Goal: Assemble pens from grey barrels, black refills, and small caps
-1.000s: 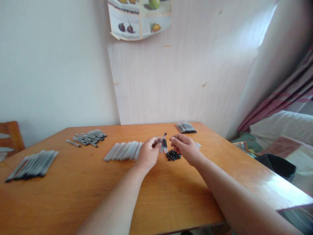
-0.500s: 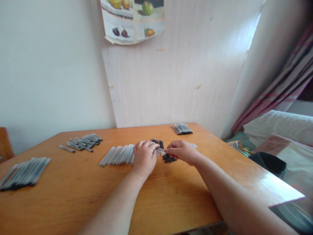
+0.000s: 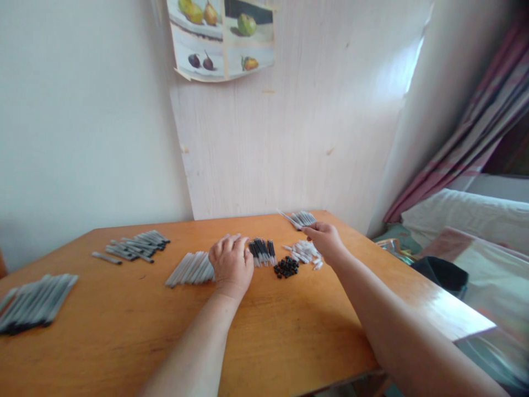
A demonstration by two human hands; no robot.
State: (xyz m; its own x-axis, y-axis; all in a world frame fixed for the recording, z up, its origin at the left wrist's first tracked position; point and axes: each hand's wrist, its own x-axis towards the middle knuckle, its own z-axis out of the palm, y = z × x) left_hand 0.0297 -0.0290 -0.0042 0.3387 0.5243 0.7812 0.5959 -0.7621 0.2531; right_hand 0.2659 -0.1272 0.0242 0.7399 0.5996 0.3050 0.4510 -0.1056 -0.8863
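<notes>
Head view: the right hand, beside white pieces, pinches a slim pale tube. Clear tubes lie just left of the left hand; whether it grips anything cannot be told.

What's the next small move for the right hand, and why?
Probably lay the pen down and let go: the right hand holds it at the left side of the far bunch of pens, slanted roughly the way they lie, near its dark end. Whether it already touches the table isn't clear.
</notes>
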